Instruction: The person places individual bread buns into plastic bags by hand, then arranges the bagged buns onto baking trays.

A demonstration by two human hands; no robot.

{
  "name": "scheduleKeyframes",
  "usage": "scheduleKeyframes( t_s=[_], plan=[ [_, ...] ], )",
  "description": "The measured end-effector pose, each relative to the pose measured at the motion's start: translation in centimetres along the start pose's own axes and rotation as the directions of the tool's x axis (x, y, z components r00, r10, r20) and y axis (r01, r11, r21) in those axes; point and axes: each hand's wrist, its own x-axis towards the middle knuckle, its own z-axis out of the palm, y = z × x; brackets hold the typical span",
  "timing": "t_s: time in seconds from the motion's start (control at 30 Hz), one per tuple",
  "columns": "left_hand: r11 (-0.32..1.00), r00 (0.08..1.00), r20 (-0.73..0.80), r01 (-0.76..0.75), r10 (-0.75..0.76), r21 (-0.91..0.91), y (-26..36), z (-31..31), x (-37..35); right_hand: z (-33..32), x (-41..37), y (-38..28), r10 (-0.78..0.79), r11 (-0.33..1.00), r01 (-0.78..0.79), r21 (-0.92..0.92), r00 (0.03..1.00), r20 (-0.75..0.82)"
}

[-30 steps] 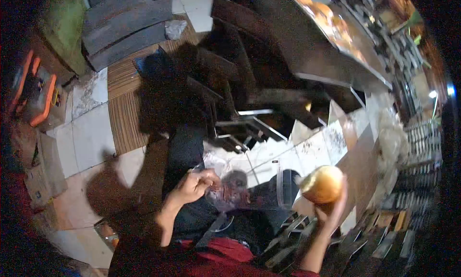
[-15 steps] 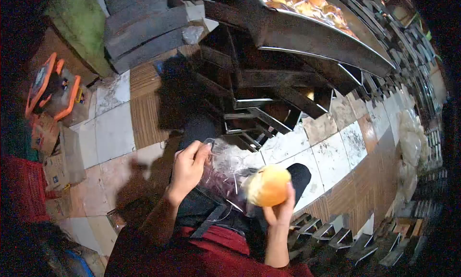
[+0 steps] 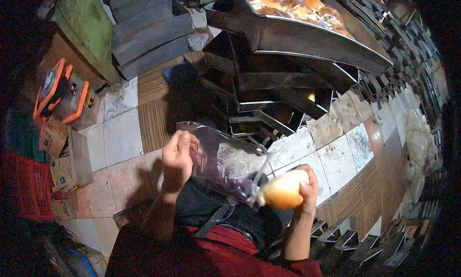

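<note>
Though bun [image 3: 283,190] near bag's edge [image 3: 264,168], floor space [image 3: 300,148] beyond

Single view, worn on the head. Looks from above and behind the grip, forward and steeply down. Sits close, keeping left hand [image 3: 176,154] and right hand [image 3: 308,188] large, slightly below the middle. Takes in red clothing [image 3: 224,239] on the near side of the grip, floor tiles [image 3: 117,140] beneath and beyond, bun tray [image 3: 307,39] ahead and farther off, red crate [image 3: 26,185] well out to the left. Covers a very wide field; bends straight edges into curves outward from the grip, darkens toward the corners.
</note>
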Motion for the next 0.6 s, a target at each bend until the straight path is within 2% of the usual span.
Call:
scheduleKeyframes(
  t_s=[0.07,0.1,0.13,0.17,0.23,0.27,0.33,0.4,0.47,0.5,0.53,0.6],
  plan=[
    [0.992,0.998,-0.034,0.047,-0.051,-0.121,0.7,0.3,-0.6,-0.2,1.0,0.2,-0.008,0.982,0.000,-0.191,0.999,-0.041],
    [0.977,0.992,-0.019,0.121,-0.126,-0.175,1.2,0.5,-1.1,-0.2,1.2,0.3,-0.028,0.987,0.020,-0.162,0.999,-0.042],
    [0.977,0.992,-0.020,0.118,-0.123,-0.176,1.1,0.8,-1.1,-0.1,1.4,0.3,-0.045,0.990,0.039,-0.135,0.998,-0.041],
    [0.994,0.998,-0.051,0.034,-0.039,-0.101,0.7,1.1,-1.2,-0.1,1.4,0.0,-0.046,0.990,0.040,-0.135,0.998,-0.041],
    [0.988,0.986,-0.120,-0.103,0.116,0.113,-0.7,1.0,-1.2,0.2,1.3,-1.3,-0.021,0.997,0.024,0.071,0.999,-0.044],
    [0.988,0.986,-0.120,-0.106,0.119,0.111,-0.8,1.2,-1.3,0.7,1.1,-1.6,-0.025,0.997,0.028,0.070,0.999,-0.044],
    [0.997,0.981,-0.192,-0.036,0.024,-0.061,-0.1,1.7,-1.5,2.1,0.8,-1.8,0.123,0.972,-0.098,0.212,0.986,-0.109],
    [1.000,0.987,-0.163,0.006,-0.007,-0.004,0.5,2.0,-1.8,2.8,0.4,-0.8,0.125,0.959,-0.106,0.262,0.991,-0.056],
    [0.976,0.989,-0.080,-0.108,0.124,0.188,-0.8,2.3,-2.1,2.8,0.2,0.7,0.022,0.997,-0.022,0.072,1.000,-0.007],
    [0.999,0.999,-0.031,0.039,-0.039,0.024,0.9,2.7,-2.5,3.3,0.1,1.4,-0.005,1.000,0.005,0.010,0.999,-0.032],
    [0.999,0.999,-0.036,0.040,-0.039,0.024,0.8,2.6,-2.5,4.8,-0.1,0.9,-0.028,0.994,0.023,-0.109,0.999,-0.042],
    [0.972,0.987,0.093,-0.144,0.128,0.185,0.3,2.6,-2.2,6.1,-0.6,2.1,0.033,0.967,-0.045,-0.249,0.998,-0.049]
  ],
)
